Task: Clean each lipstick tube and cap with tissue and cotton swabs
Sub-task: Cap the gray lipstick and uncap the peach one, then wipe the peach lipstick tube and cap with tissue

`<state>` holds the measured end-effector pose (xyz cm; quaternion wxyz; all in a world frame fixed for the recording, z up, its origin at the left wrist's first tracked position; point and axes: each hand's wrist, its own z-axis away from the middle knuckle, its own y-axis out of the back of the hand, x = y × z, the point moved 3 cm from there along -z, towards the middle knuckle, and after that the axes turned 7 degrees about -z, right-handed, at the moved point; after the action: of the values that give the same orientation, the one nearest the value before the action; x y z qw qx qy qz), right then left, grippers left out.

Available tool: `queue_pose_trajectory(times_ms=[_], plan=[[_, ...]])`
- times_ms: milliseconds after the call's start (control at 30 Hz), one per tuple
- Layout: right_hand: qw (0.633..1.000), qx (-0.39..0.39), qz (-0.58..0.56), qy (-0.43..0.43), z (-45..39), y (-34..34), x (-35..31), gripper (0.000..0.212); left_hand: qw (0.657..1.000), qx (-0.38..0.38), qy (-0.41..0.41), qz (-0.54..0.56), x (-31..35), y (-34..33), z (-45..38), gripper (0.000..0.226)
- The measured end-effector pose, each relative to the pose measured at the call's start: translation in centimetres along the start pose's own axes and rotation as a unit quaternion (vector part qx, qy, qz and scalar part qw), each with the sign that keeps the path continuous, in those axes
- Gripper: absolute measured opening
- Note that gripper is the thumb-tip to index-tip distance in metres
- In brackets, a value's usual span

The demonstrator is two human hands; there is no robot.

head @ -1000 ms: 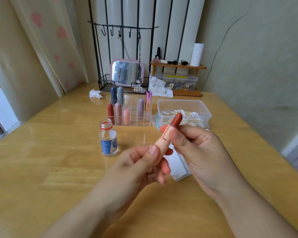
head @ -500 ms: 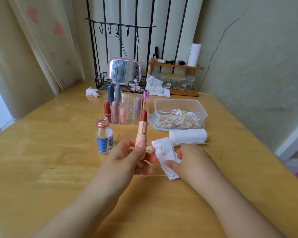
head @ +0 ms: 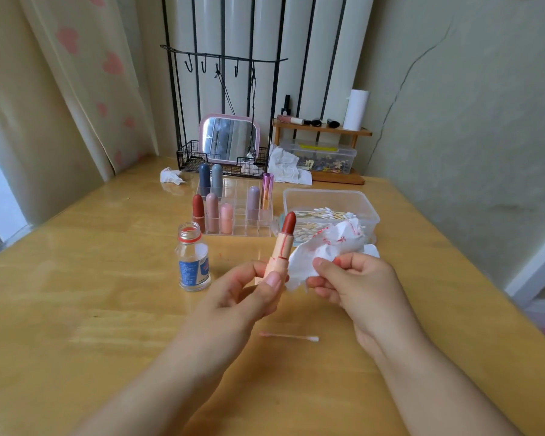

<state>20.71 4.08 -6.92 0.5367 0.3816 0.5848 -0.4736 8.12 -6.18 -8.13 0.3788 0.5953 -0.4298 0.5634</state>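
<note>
Left hand (head: 249, 291) gripping lipstick (head: 280, 247), wooden table (head: 76, 309) (glossy), cracked wall (head: 453, 105)

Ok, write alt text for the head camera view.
A person's left hand holds a red-smeared peach lipstick tube upright while the right hand brings a red-stained tissue beside it. Behind stand a small glass bottle, a clear lipstick organizer and a tub of cotton swabs.
</note>
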Motion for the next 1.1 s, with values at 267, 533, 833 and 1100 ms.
queue_pose_trajectory(times_ms=[267,533,833,1100], plan=[[0.999,-0.018,-0.039,-0.03,0.4,-0.8,0.6,0.014,1.0,-0.014,-0.025,0.0,0.1,-0.3,0.0,0.03],[0.896,0.031,0.334,0.291,1.2,0.9,-3.6,0.028,1.0,0.004,-0.027,-0.004,0.1,0.7,-0.5,0.029],[0.913,-0.129,0.34,0.183,1.0,0.3,-2.7,0.015,0.999,0.0,-0.02,-0.05,-0.2,0.2,0.0,0.029],[0.964,-0.156,0.181,0.114,1.7,-0.4,-2.9,0.013,0.995,-0.011,-0.064,-0.077,0.2,-0.4,0.2,0.023]])
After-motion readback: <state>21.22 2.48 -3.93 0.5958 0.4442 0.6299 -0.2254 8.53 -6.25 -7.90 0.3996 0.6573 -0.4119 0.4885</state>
